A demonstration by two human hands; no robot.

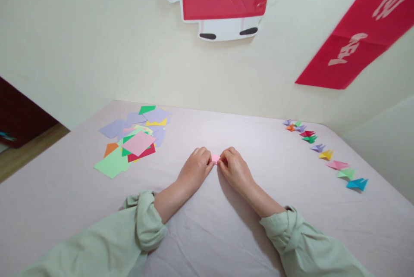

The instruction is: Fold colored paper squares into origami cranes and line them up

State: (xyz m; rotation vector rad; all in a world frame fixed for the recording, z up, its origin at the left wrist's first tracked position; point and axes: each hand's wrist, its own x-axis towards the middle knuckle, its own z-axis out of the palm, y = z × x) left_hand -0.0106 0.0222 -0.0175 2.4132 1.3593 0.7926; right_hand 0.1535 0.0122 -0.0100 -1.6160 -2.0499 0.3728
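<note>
A small pink folded paper (215, 157) lies on the pale cloth-covered table (207, 234), pinched between both hands. My left hand (195, 168) curls its fingers onto the paper's left side. My right hand (235, 168) grips its right side with closed fingers. Most of the paper is hidden under the fingertips. Both forearms rest on the table, with light green sleeves rolled up.
A loose pile of coloured paper squares (136, 141) lies at the left back. A row of several small folded paper figures (323, 150) runs along the right side. The wall behind carries a red and white poster (224, 1) and a red banner (359, 31).
</note>
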